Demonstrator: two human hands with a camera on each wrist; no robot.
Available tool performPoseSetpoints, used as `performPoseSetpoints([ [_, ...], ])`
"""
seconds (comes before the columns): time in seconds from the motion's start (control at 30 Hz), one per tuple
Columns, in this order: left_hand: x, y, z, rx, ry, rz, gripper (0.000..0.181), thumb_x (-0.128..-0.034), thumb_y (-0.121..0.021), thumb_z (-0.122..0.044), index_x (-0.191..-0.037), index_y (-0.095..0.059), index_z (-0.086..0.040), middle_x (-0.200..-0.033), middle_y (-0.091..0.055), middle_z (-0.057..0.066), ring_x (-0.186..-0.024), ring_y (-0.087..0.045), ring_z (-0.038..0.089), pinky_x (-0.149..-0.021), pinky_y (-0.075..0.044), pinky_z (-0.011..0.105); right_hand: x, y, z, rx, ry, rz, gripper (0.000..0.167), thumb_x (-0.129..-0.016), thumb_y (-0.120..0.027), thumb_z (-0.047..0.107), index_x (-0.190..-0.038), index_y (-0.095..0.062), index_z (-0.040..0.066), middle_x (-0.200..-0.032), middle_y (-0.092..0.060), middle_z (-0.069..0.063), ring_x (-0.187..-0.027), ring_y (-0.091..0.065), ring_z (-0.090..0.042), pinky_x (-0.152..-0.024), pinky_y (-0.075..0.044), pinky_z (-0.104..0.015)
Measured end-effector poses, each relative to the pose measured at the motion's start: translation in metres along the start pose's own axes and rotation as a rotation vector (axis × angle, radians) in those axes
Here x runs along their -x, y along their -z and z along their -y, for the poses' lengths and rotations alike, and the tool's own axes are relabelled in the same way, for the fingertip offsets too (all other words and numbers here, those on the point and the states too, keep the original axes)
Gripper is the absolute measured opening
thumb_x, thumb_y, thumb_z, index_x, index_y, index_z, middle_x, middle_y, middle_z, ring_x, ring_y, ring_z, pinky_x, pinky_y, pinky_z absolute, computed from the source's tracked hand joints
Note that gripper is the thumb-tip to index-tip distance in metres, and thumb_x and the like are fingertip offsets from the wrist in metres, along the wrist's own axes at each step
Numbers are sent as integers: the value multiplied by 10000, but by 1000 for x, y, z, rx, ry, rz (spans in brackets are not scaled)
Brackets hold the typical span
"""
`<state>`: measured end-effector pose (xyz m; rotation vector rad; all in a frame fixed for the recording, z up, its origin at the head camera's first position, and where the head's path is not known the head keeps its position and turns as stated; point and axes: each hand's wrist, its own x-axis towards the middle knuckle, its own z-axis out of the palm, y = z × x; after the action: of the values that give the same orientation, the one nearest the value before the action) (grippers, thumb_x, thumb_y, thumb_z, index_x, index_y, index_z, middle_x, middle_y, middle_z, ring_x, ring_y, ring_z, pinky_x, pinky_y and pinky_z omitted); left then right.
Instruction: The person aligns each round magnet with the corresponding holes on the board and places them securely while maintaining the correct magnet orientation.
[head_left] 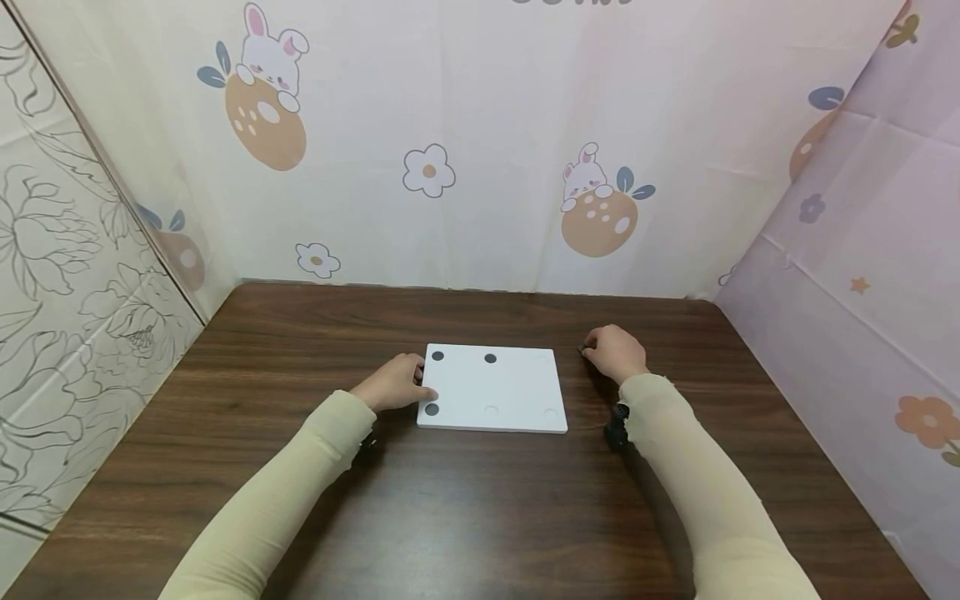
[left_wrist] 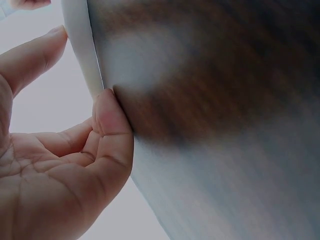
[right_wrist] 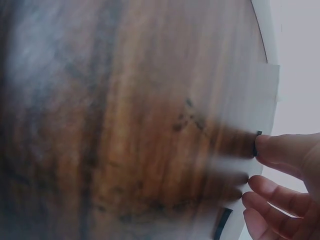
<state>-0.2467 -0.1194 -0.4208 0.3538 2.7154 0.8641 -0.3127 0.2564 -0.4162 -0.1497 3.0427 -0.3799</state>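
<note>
Right-hand grip (head_left: 617, 353), nearly closed, pinches a small dark piece (right_wrist: 257, 145) just right of a white board (head_left: 498, 387).
The board lies flat on the worktop (head_left: 480, 517), its long axis running left to right; its far right corner is nearest the piece. Dark discs (head_left: 491, 358) sit at its far left, far middle and near left. The left-hand grip (head_left: 392, 383) holds the board's left edge, thumb on top.

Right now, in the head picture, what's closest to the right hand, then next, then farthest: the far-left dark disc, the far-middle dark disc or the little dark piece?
1. Little dark piece: pinched by the right hand.
2. Far-middle dark disc: on the white board, left of that hand.
3. Far-left dark disc: at the board's corner, farther left.
</note>
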Motion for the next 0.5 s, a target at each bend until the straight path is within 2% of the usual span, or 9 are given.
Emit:
performPoseSetpoints([
  [0.5,0,-1,1,2,-4,-2,541,-862,-743,-227,-1261,-546,79,-1131,-612,179,-985,-590,245,-897,-509,410,6,4,-1,-17,27,-13,284,-950,-628,237,-1114,-699,16,-1108,-691,-195,-878,-655,-308,-742,-537,-482],
])
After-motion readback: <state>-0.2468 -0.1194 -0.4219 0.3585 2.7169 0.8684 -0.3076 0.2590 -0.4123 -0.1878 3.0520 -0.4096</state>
